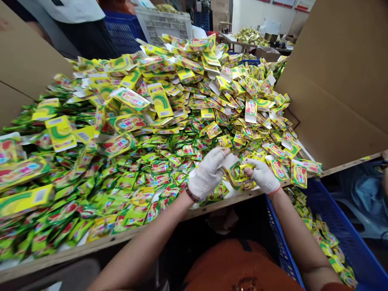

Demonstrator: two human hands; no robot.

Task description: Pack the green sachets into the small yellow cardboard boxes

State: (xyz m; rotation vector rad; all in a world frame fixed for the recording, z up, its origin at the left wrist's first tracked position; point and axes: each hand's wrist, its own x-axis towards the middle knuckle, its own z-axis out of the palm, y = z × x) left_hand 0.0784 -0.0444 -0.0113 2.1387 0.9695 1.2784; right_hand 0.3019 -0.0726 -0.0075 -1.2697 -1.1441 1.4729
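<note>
My left hand (pixel 208 171), in a white knit glove whose fingertips are bare, is closed on a small yellow-green carton (pixel 230 174) with its white flap up. My right hand (pixel 263 176), gloved the same way, pinches small shiny yellow-green packets (pixel 244 173) right at the carton's open side. How far the packets sit inside it I cannot tell. Both hands are over the table's front edge. Around and beyond them lie loose green packets (pixel 124 178) with red fruit pictures. Behind those rises a heap of yellow cartons (pixel 160 100), several with open flaps.
A wooden rim (pixel 169 226) runs along the table's front. Cardboard walls stand at the left (pixel 30 60) and right (pixel 336 81). Below my right arm is a blue crate (pixel 348 226) with filled cartons. A white crate (pixel 163 24) and a standing person (pixel 81 28) are behind the heap.
</note>
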